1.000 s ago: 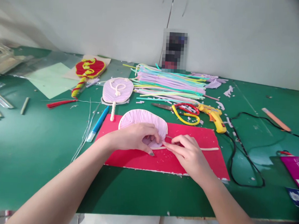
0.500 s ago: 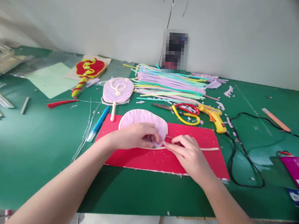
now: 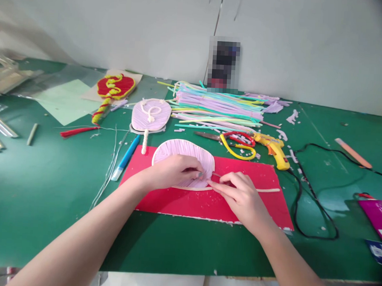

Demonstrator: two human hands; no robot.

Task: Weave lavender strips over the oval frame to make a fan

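A lilac pipe-cleaner fan with a cream rim lies on a red board. Over its middle my left hand is bent, thumb and fingers closed together; anything between them is too small to make out. My right hand pinches the fan's right end, where a thin stick juts out. From beneath that hand a cream pipe cleaner runs to the right. Behind the board rests a second lilac fan with a twisted cream handle.
Scissors and a yellow glue gun lie behind the board, the gun's black cord looping right. Further back is a pile of pipe cleaners. A blue pen, red tassel and red-yellow fan are leftward.
My left hand's fingertips have lifted slightly and shifted up and right over the fan, closing together. The right hand and the fan have stayed in place.
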